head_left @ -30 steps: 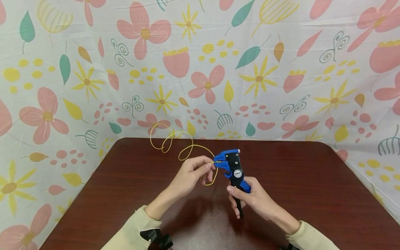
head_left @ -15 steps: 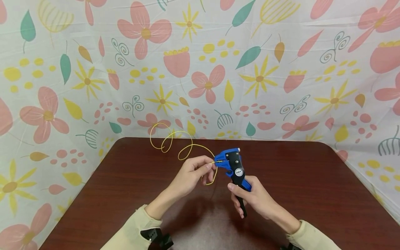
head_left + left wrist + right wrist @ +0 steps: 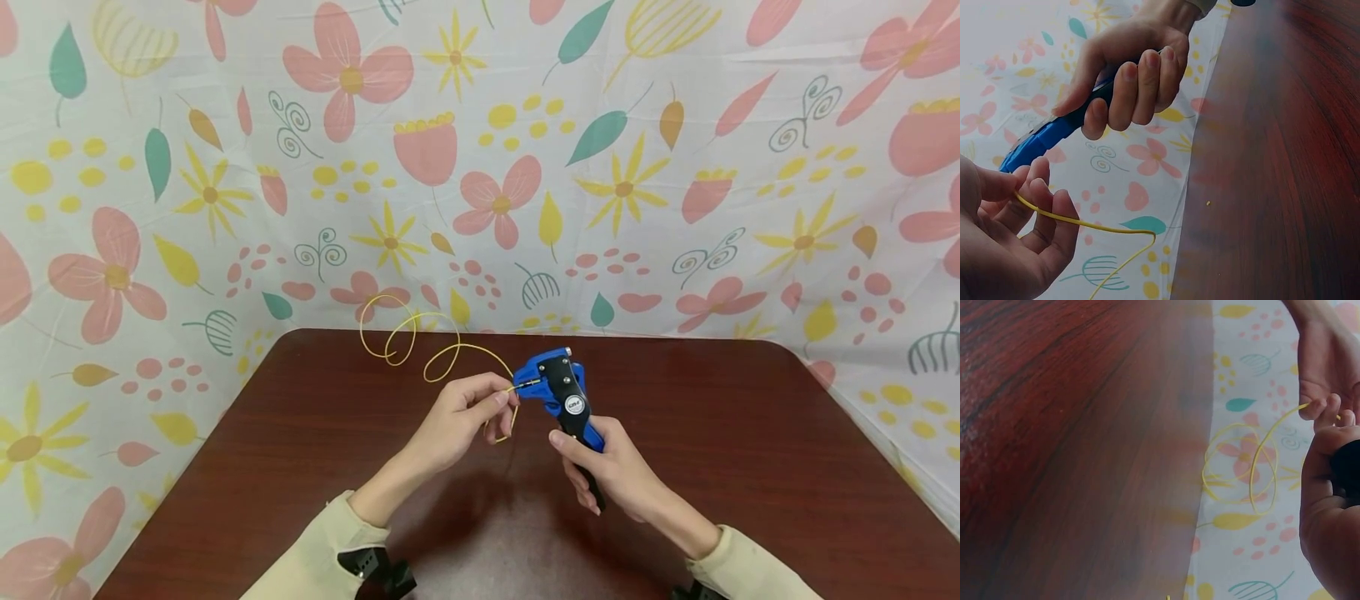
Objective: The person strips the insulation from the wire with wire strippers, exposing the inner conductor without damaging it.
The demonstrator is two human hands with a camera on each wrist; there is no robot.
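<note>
A blue and black wire stripper is held above the table by my right hand, whose fingers wrap its handles. My left hand pinches a thin yellow wire between thumb and fingers, just left of the tool's nose. The wire's end lies in the slot between the blue jaws. Behind the left hand the rest of the wire loops away in loose coils. In the left wrist view the stripper shows edge-on, its nose partly hidden behind my left fingertips.
A dark reddish-brown wooden table lies beneath both hands. Flower-printed white cloth hangs behind its far edge and along the sides. A tiny yellow bit lies on the table in the left wrist view.
The stripper has tilted, with its head slightly higher and its handle end swung to the right. Its handles look closer together as my right hand squeezes. My left hand stays almost still.
</note>
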